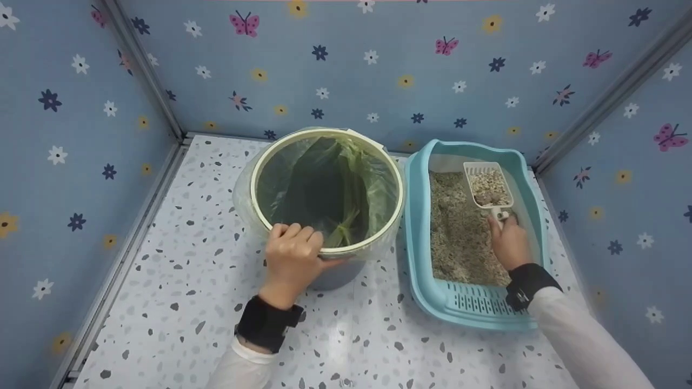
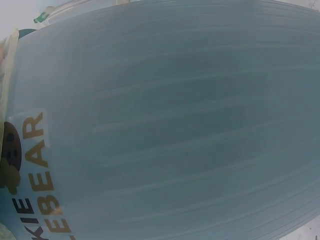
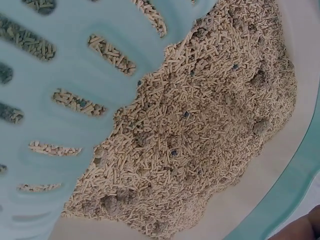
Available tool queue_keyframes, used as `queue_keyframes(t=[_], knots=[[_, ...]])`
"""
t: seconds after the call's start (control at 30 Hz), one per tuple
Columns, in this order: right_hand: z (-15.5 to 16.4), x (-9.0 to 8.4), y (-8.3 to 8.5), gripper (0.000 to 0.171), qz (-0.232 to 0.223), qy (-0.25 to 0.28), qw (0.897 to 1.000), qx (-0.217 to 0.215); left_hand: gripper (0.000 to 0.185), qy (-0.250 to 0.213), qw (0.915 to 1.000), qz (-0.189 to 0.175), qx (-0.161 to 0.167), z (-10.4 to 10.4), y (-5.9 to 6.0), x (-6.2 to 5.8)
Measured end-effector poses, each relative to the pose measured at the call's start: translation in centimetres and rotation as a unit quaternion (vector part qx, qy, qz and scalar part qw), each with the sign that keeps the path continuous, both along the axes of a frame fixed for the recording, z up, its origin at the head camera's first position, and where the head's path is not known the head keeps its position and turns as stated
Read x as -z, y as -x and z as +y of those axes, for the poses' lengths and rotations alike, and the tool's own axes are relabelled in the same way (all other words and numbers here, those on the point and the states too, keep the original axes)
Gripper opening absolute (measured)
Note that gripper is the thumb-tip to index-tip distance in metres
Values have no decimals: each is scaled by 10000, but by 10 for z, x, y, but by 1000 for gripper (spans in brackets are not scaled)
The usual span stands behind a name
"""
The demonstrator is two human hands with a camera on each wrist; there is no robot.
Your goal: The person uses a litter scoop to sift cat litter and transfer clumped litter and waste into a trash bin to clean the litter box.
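In the head view, my left hand (image 1: 294,256) grips the near rim of a round waste bin (image 1: 340,276), its fingers curled over the cream ring (image 1: 254,194). A thin greenish bag (image 1: 354,167) lines the bin. The left wrist view shows mostly the ribbed blue bin side (image 2: 190,120). To the right, my right hand (image 1: 511,247) holds a white litter scoop (image 1: 480,167) by its handle, above a blue litter box (image 1: 418,232). Pale pellets and darker clumps (image 1: 489,186) lie in the scoop. Granular litter (image 3: 200,125) fills the box floor.
The box's slotted front step (image 1: 481,299) faces me. Both containers stand on a white speckled floor (image 1: 184,259), the box close beside the bin. A blue patterned wall (image 1: 351,70) rises behind them, with side walls left and right.
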State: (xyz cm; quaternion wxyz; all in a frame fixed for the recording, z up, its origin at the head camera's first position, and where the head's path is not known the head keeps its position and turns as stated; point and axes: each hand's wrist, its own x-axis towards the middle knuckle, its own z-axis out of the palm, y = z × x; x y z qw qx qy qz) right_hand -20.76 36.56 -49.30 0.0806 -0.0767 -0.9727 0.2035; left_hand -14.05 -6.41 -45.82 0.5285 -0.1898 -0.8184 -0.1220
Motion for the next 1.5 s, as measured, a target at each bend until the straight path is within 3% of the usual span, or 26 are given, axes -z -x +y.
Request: queue_keyframes(t=[0.23,0.47,1.03,1.23,1.37,1.5], knots=[[4,-1,-4,48,-184,-475,9987,-67,71,-38,9999,48,83,1,1,-1],[5,0,-5,39,72,-1072,9942,-34,71,-33,10000,37,76,1,1,-1],[9,2,-9,38,97,-857,9962,-92,72,-11,10000,-2,11,1,1,-1],[8,-1,-9,48,-312,-369,9988,-87,73,0,10000,-47,-5,1,1,0],[8,-2,-9,48,-558,525,9968,-245,72,-29,10000,-88,9,1,1,0],[9,-3,-8,51,-991,1375,9851,-283,72,-15,9999,-119,12,1,1,0]])
